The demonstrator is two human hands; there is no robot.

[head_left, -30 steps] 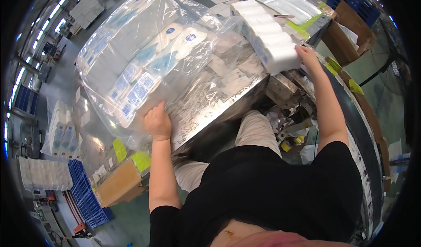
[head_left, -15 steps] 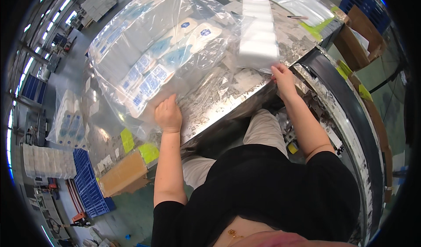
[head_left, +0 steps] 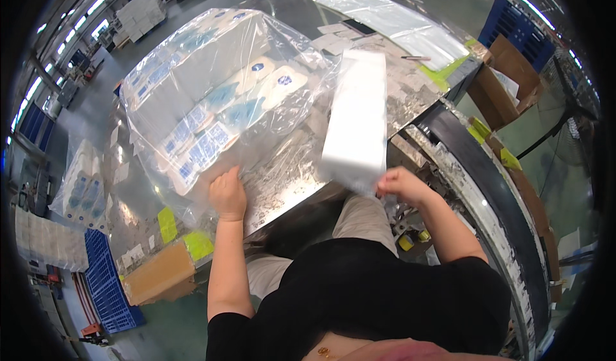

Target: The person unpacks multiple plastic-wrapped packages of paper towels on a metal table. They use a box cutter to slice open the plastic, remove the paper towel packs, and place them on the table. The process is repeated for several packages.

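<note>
A large clear plastic bag (head_left: 292, 111) lies over a stack of soft packs (head_left: 237, 101) printed in blue and teal. My left hand (head_left: 228, 195) is closed at the bag's near edge, gripping the film beside the front packs. On the right, a long white bundle (head_left: 357, 114) in clear film reaches over the table's front edge. The fingers of my right hand (head_left: 403, 186) pinch the film at the bundle's near right corner. Whether this film belongs to the large bag I cannot tell.
The worn metal table (head_left: 276, 197) carries flat plastic sheets (head_left: 398, 24), a dark flat object (head_left: 359, 27) and a pen (head_left: 416, 58). A curved black conveyor (head_left: 478, 159) runs at the right, near an open carton (head_left: 507, 82). Another bagged bundle (head_left: 83, 184) stands at the left.
The white bundle has come toward me, past the table edge, with my right hand pulling at its corner. My left hand keeps its hold on the bag. The whole view has shifted slightly.
</note>
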